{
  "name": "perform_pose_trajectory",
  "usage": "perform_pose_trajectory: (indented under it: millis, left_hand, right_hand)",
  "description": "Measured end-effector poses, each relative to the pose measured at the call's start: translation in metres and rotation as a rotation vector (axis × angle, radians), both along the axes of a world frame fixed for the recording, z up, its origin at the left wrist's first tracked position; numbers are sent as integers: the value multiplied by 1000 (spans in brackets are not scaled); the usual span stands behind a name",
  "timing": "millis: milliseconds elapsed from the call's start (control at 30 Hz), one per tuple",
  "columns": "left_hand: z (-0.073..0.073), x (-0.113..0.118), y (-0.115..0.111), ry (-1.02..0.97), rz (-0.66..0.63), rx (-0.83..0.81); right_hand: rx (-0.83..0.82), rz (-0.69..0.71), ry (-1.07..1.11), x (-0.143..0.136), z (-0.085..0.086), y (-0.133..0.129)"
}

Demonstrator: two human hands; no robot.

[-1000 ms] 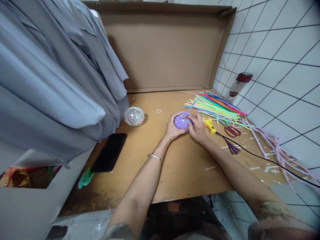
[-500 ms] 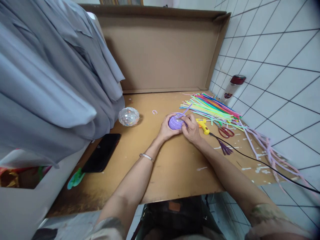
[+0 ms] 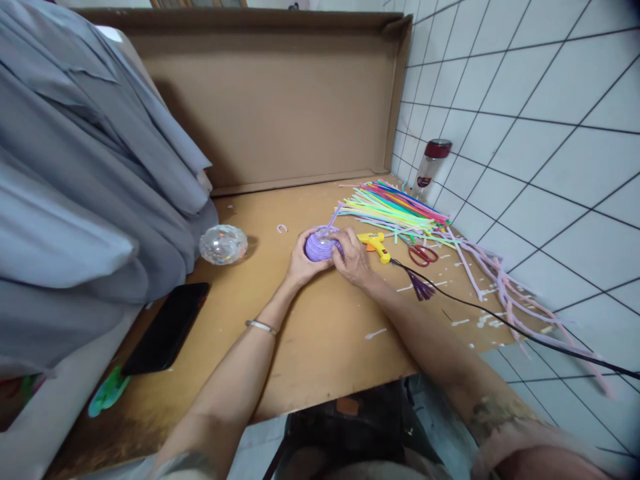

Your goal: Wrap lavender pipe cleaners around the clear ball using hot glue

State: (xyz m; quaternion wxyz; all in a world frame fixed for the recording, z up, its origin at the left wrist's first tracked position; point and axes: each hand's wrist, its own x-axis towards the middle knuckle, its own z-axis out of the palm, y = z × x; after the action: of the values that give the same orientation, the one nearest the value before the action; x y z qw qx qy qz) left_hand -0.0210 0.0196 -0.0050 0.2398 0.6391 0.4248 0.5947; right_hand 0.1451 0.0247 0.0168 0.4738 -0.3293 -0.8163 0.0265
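Note:
A ball wrapped in purple pipe cleaner (image 3: 320, 247) sits between my two hands above the table, with a patch of its clear surface bare at the top. Cupped round its left side, my left hand (image 3: 302, 259) holds it. My right hand (image 3: 351, 257) presses its fingers on the ball's right side, at the purple winding. One loose purple end sticks up from the top, leaning right. Just beyond my right hand lies a yellow glue gun (image 3: 381, 248). My fingertips are partly hidden.
Red-handled scissors (image 3: 423, 255) and a heap of coloured pipe cleaners (image 3: 395, 210) lie to the right, near a red-lidded bottle (image 3: 433, 167). A black cable (image 3: 470, 301) crosses the right side. At left are a clear ball (image 3: 223, 245), a black phone (image 3: 167, 328) and hanging grey cloth (image 3: 100, 167).
The whole view has swung to the right, so things appear further left. Both hands stay on the purple-wrapped ball, and its loose end still points up.

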Motion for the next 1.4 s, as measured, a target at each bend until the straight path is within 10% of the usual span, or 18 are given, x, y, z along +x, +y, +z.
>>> perform_pose_trajectory:
  millis: [433,867,1400]
  left_hand:
    - [3,-4,-3,-20,14,-64]
    - [-3,-4,2,-131,-74,-119]
    - [1,0,7,-158,-132,-138]
  right_hand:
    - [-501,-853,-424,45,26,12]
    - [-747,-860,-330,58,28,24]
    - [-151,-643,56,46,42,16]
